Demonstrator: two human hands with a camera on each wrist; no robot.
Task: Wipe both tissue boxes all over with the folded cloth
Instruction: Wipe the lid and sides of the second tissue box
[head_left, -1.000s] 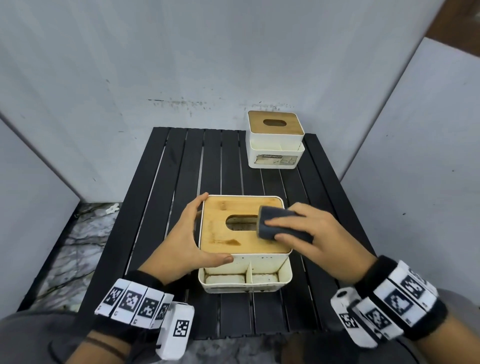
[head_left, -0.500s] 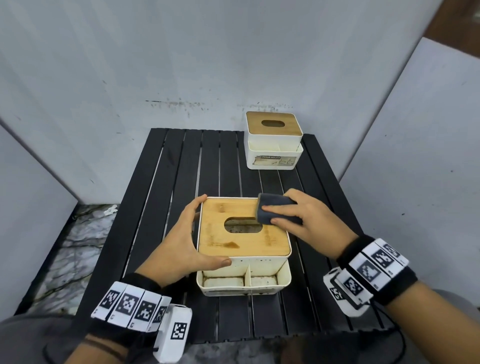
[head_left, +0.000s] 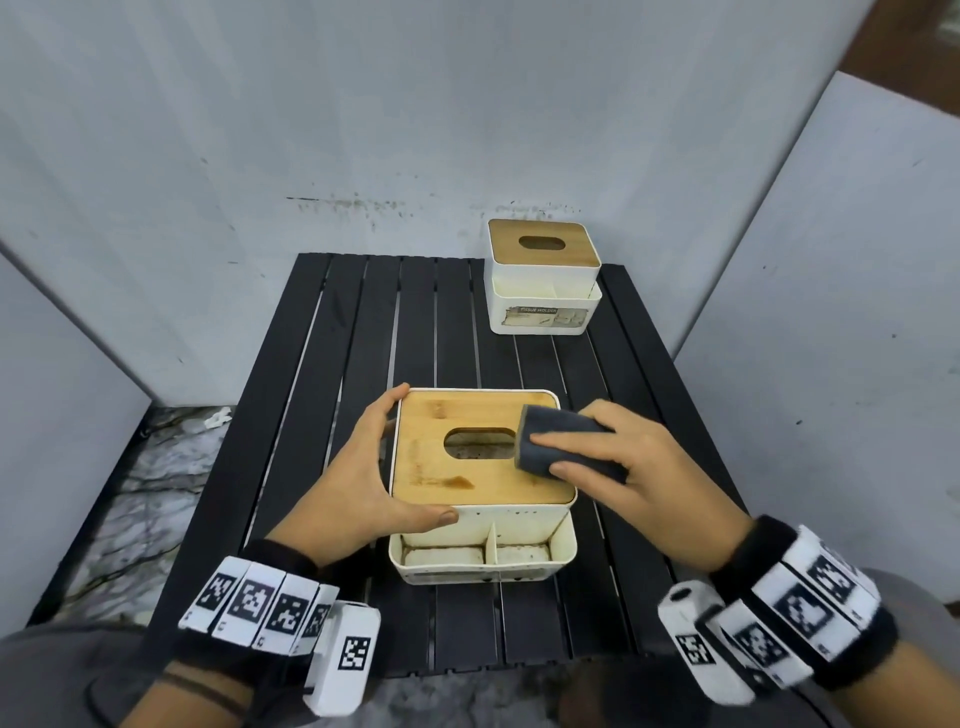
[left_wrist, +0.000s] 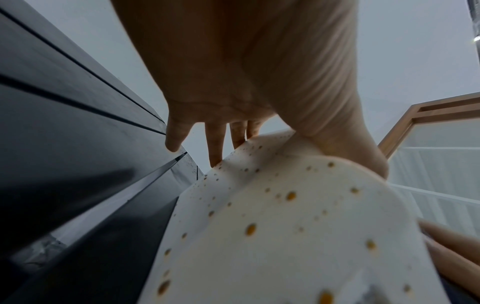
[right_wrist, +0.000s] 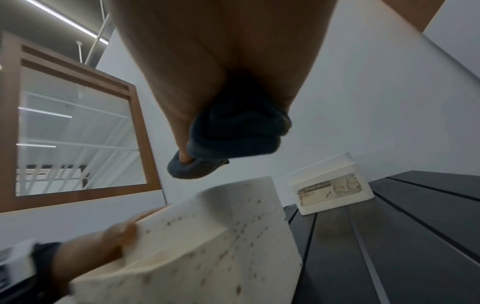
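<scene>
Black slatted table (head_left: 363, 364) carries 2 tissue boxes: near (head_left: 483, 540), far (head_left: 543, 306)

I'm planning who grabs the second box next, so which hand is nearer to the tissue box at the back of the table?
Right. The right hand holds the cloth on the near box's lid, below the back tissue box. The left hand grips the near box's left side, farther off.
</scene>
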